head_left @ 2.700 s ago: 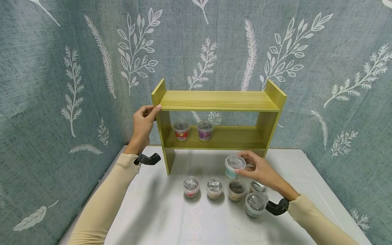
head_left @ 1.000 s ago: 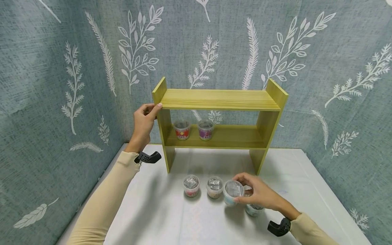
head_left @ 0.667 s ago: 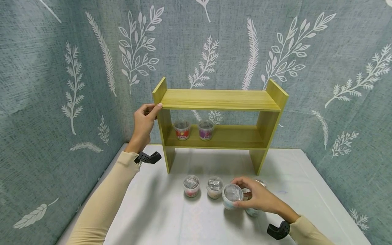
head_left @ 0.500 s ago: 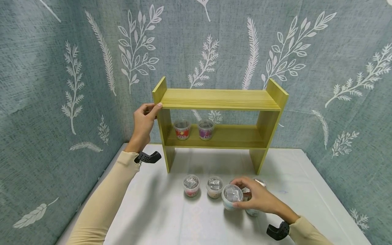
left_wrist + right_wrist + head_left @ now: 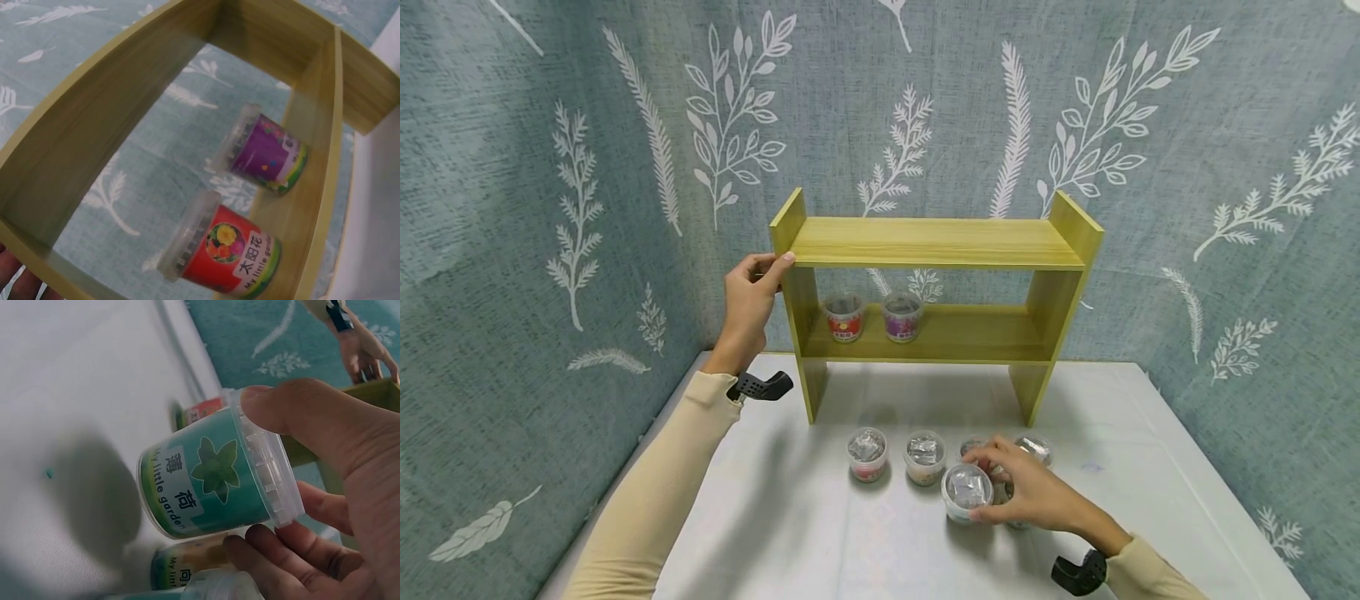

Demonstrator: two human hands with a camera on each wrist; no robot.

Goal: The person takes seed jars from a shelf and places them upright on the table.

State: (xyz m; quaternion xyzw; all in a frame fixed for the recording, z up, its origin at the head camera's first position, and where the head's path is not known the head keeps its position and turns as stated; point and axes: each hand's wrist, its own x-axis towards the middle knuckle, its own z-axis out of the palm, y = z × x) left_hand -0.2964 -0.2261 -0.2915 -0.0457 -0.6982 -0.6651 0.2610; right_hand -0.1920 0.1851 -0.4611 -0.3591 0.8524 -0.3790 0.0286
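My right hand pinches a clear-lidded plastic tub by its rim, thumb and fingers on opposite sides. In the right wrist view, this tub has a teal label with a green leaf and "My little garden"; its shadow lies apart from its base, so it hangs above the table. At the upper left, my left hand grips the side panel of the wooden shelf, thumb on the front edge. On the middle board stand a red-labelled tub and a purple-labelled tub.
On the white table, a pink-labelled tub and a pale tub stand left of the held one. Another tub and a foil-topped tub are partly behind my right hand, which mostly covers one more. Patterned cloth hangs behind.
My right hand has brought the teal-labelled tub down from near the shelf toward the table's front, moving slightly nearer me in the last second. My left hand stays on the shelf.
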